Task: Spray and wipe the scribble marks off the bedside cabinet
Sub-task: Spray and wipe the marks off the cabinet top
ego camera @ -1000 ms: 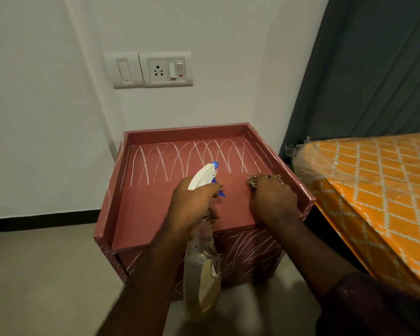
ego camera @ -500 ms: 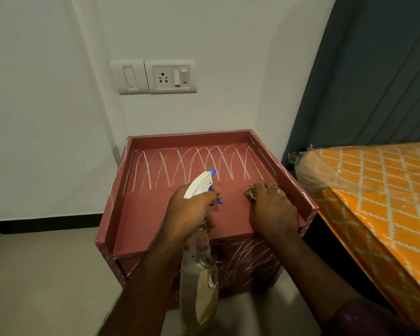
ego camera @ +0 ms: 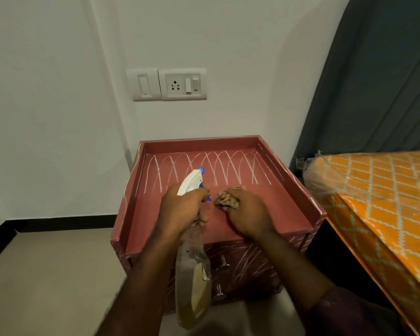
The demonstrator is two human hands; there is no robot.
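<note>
Bottle (ego camera: 192, 287), part full of yellowish liquid, hangs nearest from the left hand (ego camera: 182, 210) curled round its neck, the right hand (ego camera: 249, 215) beside it clutching a cloth (ego camera: 228, 202), now closer to the nozzle than before, above the cabinet (ego camera: 310, 210), whose rimmed top bears scribbles (ego camera: 204, 170) at its far side.

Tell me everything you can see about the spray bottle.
The spray bottle has a white trigger head with a blue nozzle tip and a blue trigger. Its clear plastic body holds yellowish liquid and carries a tan label. The left hand grips its neck, fingers at the trigger. It is tilted, with the nozzle aimed away toward the white scribble marks on top of the bedside cabinet, and its body hangs before the drawer front.
</note>
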